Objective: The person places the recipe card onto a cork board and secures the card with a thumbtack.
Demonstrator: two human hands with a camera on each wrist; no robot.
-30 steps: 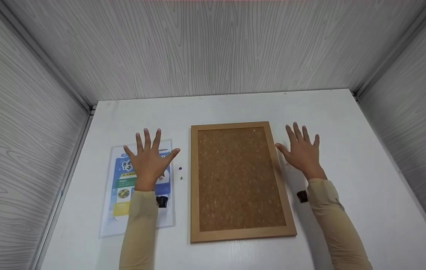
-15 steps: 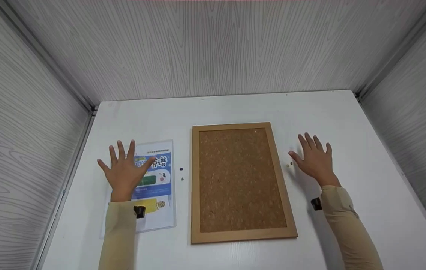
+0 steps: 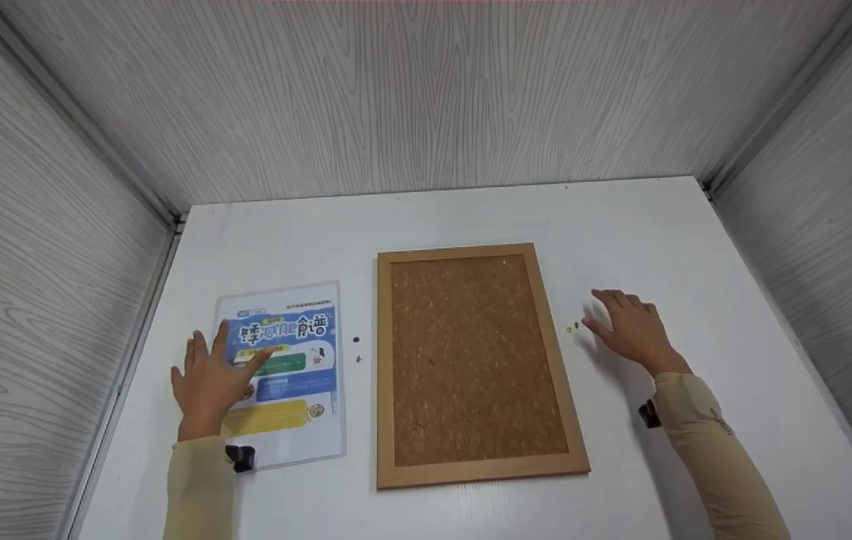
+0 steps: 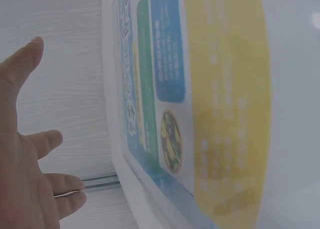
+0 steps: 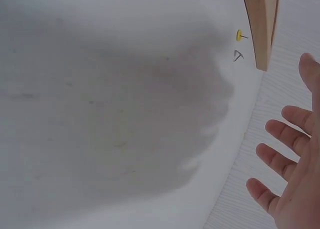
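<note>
Holds left hand (image 3: pixel 208 382) spread above the left edge of a clear-sleeved Chinese recipe poster (image 3: pixel 295 386), laid flat left of a wood-framed cork board (image 3: pixel 478 360). Holds right hand (image 3: pixel 630 334) relaxed, with fingers slightly bent, above the white table (image 3: pixel 445 221), just right of a yellow thumbtack (image 5: pixel 239 35) and a silvery thumbtack (image 5: pixel 239 55) beside the board. Has two objects (image 3: pixel 356 340), too small to identify, between poster and board

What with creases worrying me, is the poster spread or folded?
Spread: the poster lies flat, printed side up, with no visible fold; the left hand hides part.
</note>
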